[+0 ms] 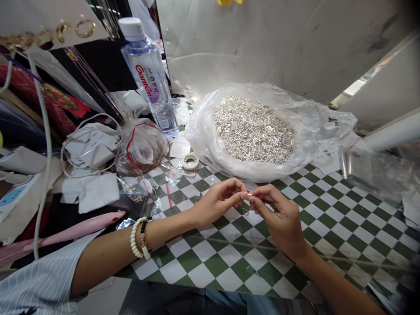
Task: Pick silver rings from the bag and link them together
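My left hand (218, 199) and my right hand (278, 214) meet fingertip to fingertip above the checked table. Pinched between both thumbs and index fingers is a small shiny metal piece (250, 195); its exact kind is too small to make out. Just below the fingertips a thin curved bit of metal (246, 212) shows, and I cannot tell whether it hangs from the piece or lies on the table. Right behind my hands rests an open clear plastic bag (203, 144), full of small silvery metal links (256, 131).
A water bottle (152, 87) stands at the back left, near a white ring-shaped roll (190, 162) and a tied plastic bag (144, 148) with red string. Papers, a white cable (44, 131) and a power strip (13, 197) crowd the left. Clear plastic wrapping (377, 170) lies at right.
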### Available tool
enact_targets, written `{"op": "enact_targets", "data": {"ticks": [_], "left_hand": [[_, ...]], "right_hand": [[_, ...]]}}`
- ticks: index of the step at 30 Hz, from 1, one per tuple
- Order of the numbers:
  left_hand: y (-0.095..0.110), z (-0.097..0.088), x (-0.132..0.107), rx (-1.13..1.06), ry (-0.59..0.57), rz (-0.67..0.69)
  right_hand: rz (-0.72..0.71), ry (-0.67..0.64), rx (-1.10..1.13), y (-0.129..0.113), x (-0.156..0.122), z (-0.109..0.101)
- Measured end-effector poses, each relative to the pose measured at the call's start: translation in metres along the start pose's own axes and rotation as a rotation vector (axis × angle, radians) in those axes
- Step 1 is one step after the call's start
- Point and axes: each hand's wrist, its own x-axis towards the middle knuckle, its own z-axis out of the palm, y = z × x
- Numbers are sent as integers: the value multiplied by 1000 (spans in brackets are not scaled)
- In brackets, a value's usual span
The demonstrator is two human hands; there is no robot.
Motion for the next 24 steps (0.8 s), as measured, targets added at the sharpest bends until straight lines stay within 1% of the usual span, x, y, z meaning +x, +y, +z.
{"op": "enact_targets", "data": {"ticks": [7, 10, 15, 19, 21, 24], "left_hand": [[1, 0, 0, 12, -33, -30], [0, 0, 1, 15, -33, -20], [-1, 0, 1, 56, -12, 2], [2, 0, 0, 102, 8, -5], [4, 1, -1, 142, 41, 7], [5, 2, -2, 242, 135, 45]], "right_hand": [[-189, 5, -83, -1, 0, -1], [-225, 20, -123, -3, 1, -1], [-203, 28, -105, -6, 1, 0], [-115, 35, -79, -9, 0, 1], [-83, 31, -74, -9, 0, 0], [-76, -1, -87, -7, 1, -2]]}}
